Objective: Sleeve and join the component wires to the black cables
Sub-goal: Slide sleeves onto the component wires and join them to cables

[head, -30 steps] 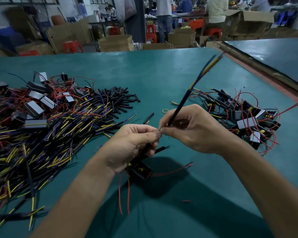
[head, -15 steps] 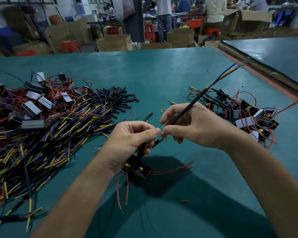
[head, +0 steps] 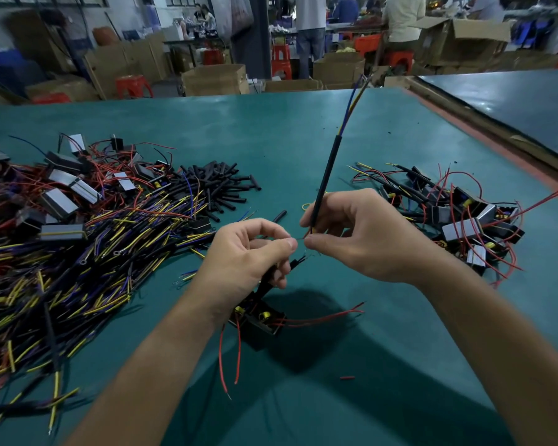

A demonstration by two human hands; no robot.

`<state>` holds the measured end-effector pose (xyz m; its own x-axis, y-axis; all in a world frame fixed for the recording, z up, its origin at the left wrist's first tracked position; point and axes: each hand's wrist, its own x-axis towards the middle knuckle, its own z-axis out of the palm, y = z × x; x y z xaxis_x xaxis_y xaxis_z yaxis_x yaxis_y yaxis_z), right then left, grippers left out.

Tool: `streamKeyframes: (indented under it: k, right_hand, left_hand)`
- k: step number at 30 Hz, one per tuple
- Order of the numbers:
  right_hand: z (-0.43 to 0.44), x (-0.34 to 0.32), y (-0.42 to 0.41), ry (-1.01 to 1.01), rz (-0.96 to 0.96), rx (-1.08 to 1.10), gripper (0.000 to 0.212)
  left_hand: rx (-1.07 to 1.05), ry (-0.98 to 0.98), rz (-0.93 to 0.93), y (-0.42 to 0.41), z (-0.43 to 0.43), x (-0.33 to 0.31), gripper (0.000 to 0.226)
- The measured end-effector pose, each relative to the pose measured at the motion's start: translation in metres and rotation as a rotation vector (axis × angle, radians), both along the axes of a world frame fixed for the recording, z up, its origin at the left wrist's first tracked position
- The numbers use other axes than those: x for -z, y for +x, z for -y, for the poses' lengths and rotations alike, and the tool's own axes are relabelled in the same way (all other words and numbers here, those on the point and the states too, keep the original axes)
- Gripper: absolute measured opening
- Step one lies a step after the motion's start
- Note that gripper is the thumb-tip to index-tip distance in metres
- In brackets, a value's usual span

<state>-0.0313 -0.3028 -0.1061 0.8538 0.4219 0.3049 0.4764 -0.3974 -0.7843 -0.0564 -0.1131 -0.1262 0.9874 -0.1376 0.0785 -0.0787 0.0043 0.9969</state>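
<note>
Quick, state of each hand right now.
Left hand: closed, pinching a thin wire end, with the black component hanging below it.
Right hand: closed on the black cable, which points up and away.

Teal table point(head: 271, 130), cable pile point(head: 78, 268), sleeve tubes point(head: 219, 185), component heap point(head: 464, 217)

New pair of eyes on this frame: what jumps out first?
The two hands at centre: the right hand holds a black cable pointing up, its blue and yellow cores fanning out on top, while the left hand pinches a thin wire toward it. A black component with red leads hangs below the left hand. A big tangle of cables fills the left of the green table; a smaller pile of components sits right.
</note>
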Motion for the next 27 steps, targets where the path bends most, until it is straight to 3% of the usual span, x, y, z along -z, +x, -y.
streamKeyframes:
  k: [6,12,16,18,22,27]
  right_hand:
    - [0.0018,0.0011,0.0012,-0.019,0.011,0.015,0.007]
    - [0.0007,-0.0022,0.0005,-0.059,0.031,0.026,0.01]
    - [0.0007,-0.0027,0.0,-0.061,0.028,0.018,0.01]
    - [0.0008,-0.0027,0.0002,-0.068,0.031,0.021,0.011]
    - [0.0016,-0.0031,0.0002,-0.09,0.072,0.029,0.014]
    - [0.0026,-0.0013,0.0002,-0.109,0.1,0.045,0.014]
  left_hand:
    - [-0.052,0.056,0.097,-0.0003,0.0015,0.0,0.009]
    - [0.014,0.096,0.057,-0.0019,0.0042,-0.0021,0.022]
    - [-0.11,0.157,0.105,0.0012,0.0048,0.0007,0.027]
    - [-0.137,0.198,0.028,0.0054,0.0035,0.0038,0.018]
    - [0.071,0.092,-0.258,0.0065,0.0019,0.0026,0.014]
    - [0.076,0.065,-0.206,0.0057,-0.0038,-0.0004,0.014]
